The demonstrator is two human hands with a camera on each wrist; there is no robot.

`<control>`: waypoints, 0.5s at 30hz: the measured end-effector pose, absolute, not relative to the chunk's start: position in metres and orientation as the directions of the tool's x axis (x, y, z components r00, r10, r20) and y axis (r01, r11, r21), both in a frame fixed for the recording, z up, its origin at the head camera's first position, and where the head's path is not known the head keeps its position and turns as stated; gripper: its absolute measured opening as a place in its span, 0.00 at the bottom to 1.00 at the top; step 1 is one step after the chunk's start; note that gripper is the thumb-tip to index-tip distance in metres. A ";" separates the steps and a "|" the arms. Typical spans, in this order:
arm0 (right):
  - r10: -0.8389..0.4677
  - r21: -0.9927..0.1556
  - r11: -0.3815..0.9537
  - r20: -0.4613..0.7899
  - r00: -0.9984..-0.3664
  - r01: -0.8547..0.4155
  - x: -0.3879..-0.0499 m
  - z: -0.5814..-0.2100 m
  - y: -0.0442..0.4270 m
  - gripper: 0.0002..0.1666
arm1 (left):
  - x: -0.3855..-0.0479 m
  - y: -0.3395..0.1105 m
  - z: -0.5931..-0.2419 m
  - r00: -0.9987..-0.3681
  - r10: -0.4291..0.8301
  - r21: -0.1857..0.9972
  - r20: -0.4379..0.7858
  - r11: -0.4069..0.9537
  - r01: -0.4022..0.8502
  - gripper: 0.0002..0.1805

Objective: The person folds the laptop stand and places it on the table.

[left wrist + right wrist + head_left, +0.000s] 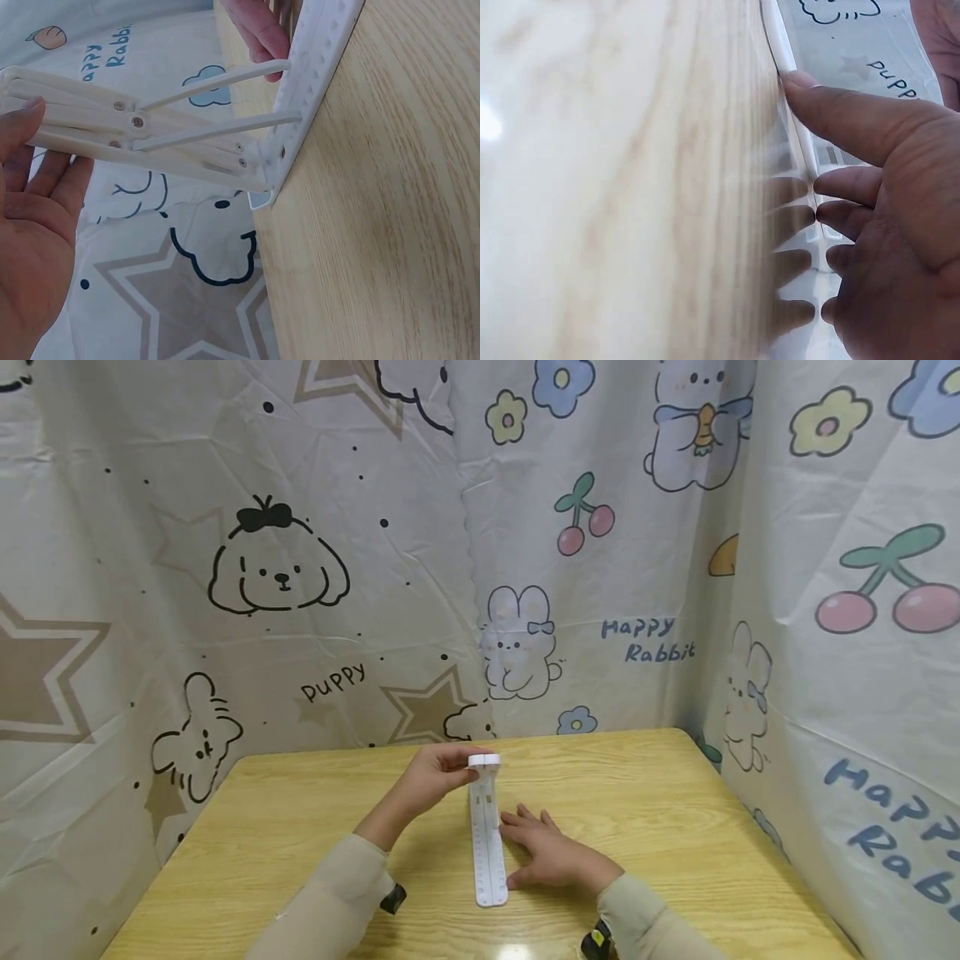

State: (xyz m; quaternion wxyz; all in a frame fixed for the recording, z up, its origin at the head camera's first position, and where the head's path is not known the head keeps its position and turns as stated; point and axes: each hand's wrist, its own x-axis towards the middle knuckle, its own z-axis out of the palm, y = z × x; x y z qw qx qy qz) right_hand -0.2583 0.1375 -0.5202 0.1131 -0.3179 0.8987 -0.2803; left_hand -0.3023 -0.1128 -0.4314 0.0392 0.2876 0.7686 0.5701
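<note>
A white folding stand (490, 852) is on the table, its long notched base lying flat. The raised panel (75, 124) slants up from one end of the base, with two thin support rods (217, 131) running between them. With thumb and fingers, my left hand (429, 781) pinches the upper end of this panel. At the right side of the base is my right hand (558, 853), its fingers extended. In the right wrist view, the right thumb (855, 112) touches the stand's edge and the other fingertips are low by the table.
The light wood-grain table (637, 810) spreads around the stand. Behind it and on both sides hangs a patterned cloth (420, 577) with cartoon animals. Both wrists wear small black devices (597, 939).
</note>
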 end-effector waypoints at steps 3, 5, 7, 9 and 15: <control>-0.599 -0.596 0.645 -0.008 -0.801 -0.477 -0.261 -0.519 0.142 0.46 | -0.300 -0.111 -0.431 -0.833 0.486 0.891 0.265 0.206 0.404 0.19; -0.570 -0.609 0.651 0.003 -0.822 -0.453 -0.265 -0.517 0.143 0.42 | -0.298 -0.111 -0.430 -0.832 0.489 0.883 0.263 0.225 0.411 0.20; -0.546 -0.615 0.652 0.026 -0.838 -0.444 -0.270 -0.516 0.144 0.38 | -0.297 -0.111 -0.431 -0.840 0.481 0.880 0.252 0.247 0.406 0.21; -0.524 -0.623 0.651 0.043 -0.850 -0.433 -0.275 -0.514 0.143 0.35 | -0.296 -0.112 -0.432 -0.851 0.464 0.880 0.245 0.262 0.397 0.22; -0.489 -0.674 0.611 0.091 -0.867 -0.415 -0.289 -0.515 0.138 0.29 | -0.295 -0.113 -0.445 -0.901 0.354 0.887 0.252 0.288 0.361 0.25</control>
